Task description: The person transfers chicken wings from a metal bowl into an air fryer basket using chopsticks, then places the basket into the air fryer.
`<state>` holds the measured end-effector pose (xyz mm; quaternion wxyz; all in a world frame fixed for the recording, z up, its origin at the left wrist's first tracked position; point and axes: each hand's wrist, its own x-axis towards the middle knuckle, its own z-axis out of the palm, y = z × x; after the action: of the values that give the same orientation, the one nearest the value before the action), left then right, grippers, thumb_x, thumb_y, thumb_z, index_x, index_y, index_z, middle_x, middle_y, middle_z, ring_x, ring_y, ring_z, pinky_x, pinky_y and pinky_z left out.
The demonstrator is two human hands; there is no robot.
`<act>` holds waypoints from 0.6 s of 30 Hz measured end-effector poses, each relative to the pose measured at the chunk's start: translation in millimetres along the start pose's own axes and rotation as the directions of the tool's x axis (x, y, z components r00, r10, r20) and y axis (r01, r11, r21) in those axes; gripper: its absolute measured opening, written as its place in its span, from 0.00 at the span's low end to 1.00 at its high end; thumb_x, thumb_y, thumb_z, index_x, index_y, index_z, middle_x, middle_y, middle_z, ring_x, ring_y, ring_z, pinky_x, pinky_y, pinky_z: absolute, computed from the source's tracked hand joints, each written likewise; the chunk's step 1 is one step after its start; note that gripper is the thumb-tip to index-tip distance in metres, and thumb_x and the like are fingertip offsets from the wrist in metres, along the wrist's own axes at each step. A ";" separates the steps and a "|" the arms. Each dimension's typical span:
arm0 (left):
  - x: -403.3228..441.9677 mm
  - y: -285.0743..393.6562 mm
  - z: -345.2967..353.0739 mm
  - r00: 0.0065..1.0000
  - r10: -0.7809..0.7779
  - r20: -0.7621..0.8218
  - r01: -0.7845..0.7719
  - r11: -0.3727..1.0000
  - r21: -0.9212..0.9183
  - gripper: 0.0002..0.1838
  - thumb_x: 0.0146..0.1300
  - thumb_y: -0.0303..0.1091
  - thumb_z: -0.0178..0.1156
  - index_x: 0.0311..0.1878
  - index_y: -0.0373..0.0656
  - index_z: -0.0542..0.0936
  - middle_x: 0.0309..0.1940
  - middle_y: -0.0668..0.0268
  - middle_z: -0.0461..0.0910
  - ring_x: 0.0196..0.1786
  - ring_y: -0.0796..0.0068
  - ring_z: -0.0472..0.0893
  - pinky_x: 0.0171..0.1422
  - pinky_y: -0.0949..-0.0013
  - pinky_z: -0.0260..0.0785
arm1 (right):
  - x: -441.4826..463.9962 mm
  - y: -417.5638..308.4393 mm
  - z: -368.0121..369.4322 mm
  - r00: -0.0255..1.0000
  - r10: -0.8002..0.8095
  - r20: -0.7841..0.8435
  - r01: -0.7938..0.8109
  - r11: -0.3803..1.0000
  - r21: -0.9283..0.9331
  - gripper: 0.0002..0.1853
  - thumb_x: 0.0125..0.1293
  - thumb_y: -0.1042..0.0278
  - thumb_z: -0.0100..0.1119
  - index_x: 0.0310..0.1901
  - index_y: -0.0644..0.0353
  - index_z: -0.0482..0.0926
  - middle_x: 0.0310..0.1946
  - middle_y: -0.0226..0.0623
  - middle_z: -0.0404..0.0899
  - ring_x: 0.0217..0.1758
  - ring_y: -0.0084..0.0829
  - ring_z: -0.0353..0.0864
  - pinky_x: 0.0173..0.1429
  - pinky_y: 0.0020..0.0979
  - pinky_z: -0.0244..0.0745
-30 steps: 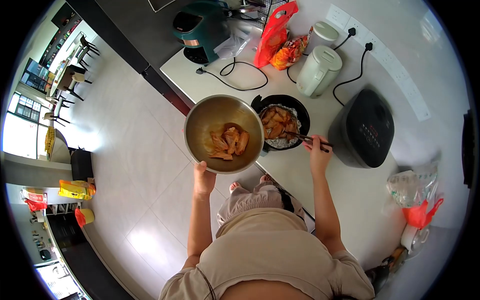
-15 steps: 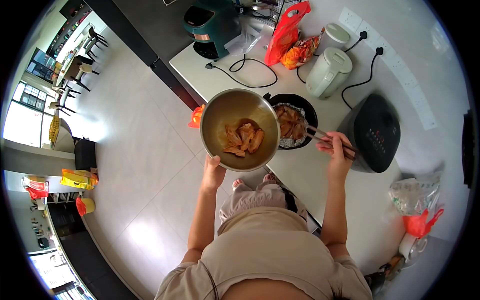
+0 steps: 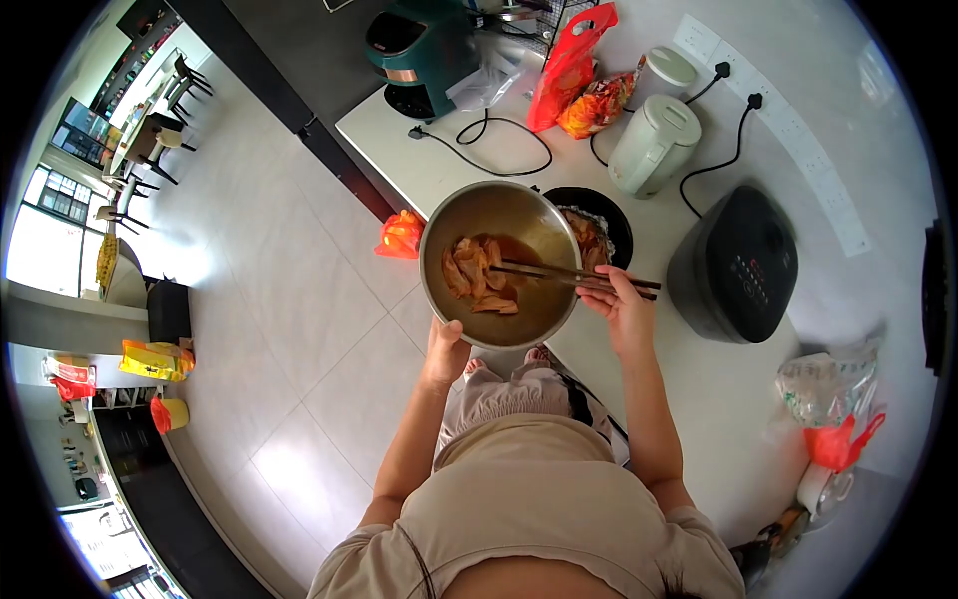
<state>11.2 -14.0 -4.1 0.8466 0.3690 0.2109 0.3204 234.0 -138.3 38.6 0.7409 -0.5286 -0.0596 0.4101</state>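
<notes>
Reaching across from the person's right in the head view, the chopsticks (image 3: 569, 275) now dip into the metal bowl (image 3: 554, 215), their tips at the meat pieces (image 3: 467, 268); half a second ago they were over the foil-lined black container (image 3: 623, 232). The bowl has shifted right since then, and its rim now hides more of that container, just beyond the right hand (image 3: 621, 299). The left hand (image 3: 447, 347) is closed on the bowl's near rim, thumb on top, and the right hand is closed around the chopsticks; the two hands are apart.

Close beside the right hand, on its outer side, stands a rounded, dark rice cooker (image 3: 733, 265) with a smooth lid. Beyond both hands are a pale green kettle (image 3: 654, 150), a glossy red bag (image 3: 574, 75), a dark green appliance (image 3: 429, 60) and a looped black cord (image 3: 499, 170) on the smooth white counter (image 3: 384, 130).

The bowl is round and brushed-looking, with brownish liquid under the meat (chicken, perhaps, though the pieces are small in view). Crinkled silvery foil (image 3: 599, 222) lines the container, around more browned pieces (image 3: 591, 248). The chopsticks are slim, straight and dark.
</notes>
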 end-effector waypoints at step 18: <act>9.0 -15.3 -6.2 1.000 -0.005 -0.012 0.005 1.000 0.019 0.44 0.51 0.56 0.62 0.65 0.39 0.61 0.64 0.62 0.64 0.65 0.66 0.64 0.68 0.59 0.55 | -14.9 -16.8 5.5 0.991 -0.045 0.127 0.065 0.986 -0.156 0.13 0.69 0.64 0.47 0.43 0.66 0.75 0.34 0.42 0.78 0.36 0.38 0.84 0.41 0.30 0.81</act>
<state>19.9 -12.6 -20.8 0.8425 0.3748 0.2200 0.3184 230.4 -146.0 60.1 0.7020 -0.5582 -0.1524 0.4152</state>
